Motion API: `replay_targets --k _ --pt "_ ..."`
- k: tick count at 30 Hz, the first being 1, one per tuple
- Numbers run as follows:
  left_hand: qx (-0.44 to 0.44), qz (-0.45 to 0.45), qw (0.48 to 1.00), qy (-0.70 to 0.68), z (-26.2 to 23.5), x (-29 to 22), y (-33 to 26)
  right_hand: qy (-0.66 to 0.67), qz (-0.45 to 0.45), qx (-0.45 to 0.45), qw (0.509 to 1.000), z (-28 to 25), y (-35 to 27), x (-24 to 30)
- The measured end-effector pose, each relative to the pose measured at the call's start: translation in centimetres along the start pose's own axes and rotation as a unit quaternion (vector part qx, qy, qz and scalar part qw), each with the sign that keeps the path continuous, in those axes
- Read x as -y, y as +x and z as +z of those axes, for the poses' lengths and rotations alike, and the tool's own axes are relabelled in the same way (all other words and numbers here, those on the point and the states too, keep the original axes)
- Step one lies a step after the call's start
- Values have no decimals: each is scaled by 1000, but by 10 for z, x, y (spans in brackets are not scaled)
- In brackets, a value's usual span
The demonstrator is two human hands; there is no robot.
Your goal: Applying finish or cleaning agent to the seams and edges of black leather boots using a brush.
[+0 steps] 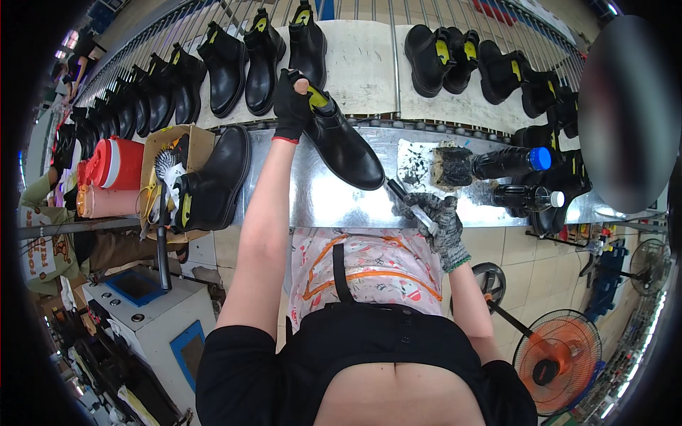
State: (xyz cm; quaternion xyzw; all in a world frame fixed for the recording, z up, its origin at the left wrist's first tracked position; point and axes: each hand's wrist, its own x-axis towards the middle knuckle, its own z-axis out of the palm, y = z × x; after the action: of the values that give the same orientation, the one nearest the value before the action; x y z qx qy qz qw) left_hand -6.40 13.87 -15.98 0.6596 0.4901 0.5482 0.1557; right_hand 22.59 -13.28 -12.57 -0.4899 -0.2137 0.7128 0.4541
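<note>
My left hand (291,110), in a black glove with a red cuff and a bare thumb tip, is closed on the upper part of a black ankle boot (346,155). The boot slants over the metal bench (273,202), its toe toward my right hand and its yellow-green lining showing. In a grey knit glove, my right hand (445,228) grips a slim pen-like tool (398,189) with a black end and pale barrel. That black end lies close to the toe; contact is hard to tell. Beyond the right hand, a blackened sponge (452,166) rests on a stained white sheet (410,150).
Two dark bottles, one blue-capped (504,162) and one white-capped (526,197), lie at right. Leftward are another boot (226,170), a cardboard box (152,144) of tools and a red jug (125,165). Boots line the rack (359,60) behind. A fan (558,362) stands lower right.
</note>
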Motion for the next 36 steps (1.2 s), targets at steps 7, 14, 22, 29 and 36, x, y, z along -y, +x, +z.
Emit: replay_targets --k 7,14,22,29,36 --pt "-20 32 998 52 -39 -43 -7 -70 -84 -39 993 14 -9 21" --pt "15 -34 992 120 -68 -71 -50 -205 -137 -106 963 28 -15 33" --pt "35 -67 972 221 -89 -148 -91 -404 -191 -114 887 26 -14 39" --pt "155 -225 961 41 -92 -186 -122 -413 -234 -66 878 18 -12 37" --pt "241 -296 922 -67 -92 -175 -142 -417 -218 -28 882 33 -36 46"
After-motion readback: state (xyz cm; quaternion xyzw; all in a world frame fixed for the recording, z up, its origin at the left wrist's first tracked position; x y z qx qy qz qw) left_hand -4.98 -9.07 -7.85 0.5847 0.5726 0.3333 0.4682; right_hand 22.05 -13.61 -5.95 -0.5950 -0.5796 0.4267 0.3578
